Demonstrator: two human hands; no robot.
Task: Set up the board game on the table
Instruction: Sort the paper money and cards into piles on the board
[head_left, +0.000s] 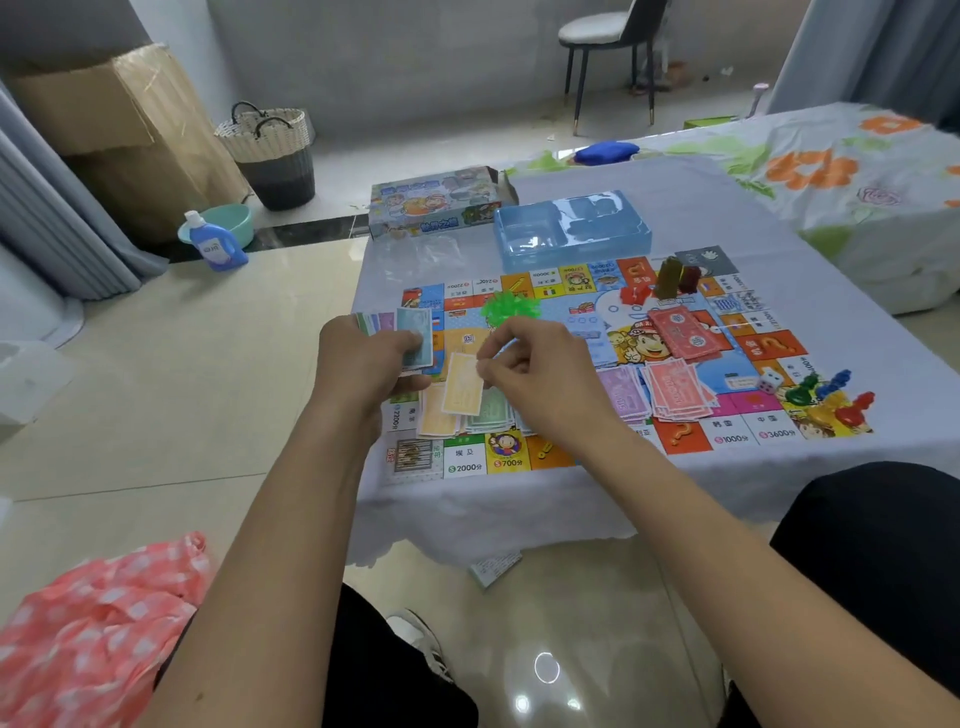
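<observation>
Centre frame, the game board lies flat on the cloth-covered table, and both hands are working over its left half. The left hand has its fingers curled round a fanned stack of play notes, the top one pale blue, held just above the board's left edge. The right hand, just beside it, pinches the upper edge of a single yellow note between thumb and fingertips, so the note hangs tilted above the yellow pile already lying on the board. Next to that pile sits a green pile, then, moving right, a purple pile and a pink pile, all along the board's lower half. A red card deck rests near the board's middle, and a heap of green plastic pieces lies just above the hands. Toward the board's upper right stand some tall red and olive building pieces; at lower right a white die sits beside a cluster of coloured pawns. Behind the board, a blue plastic tray insert lies right beside the game box. Upper left of the frame: a woven basket, and a detergent bottle on the floor.
</observation>
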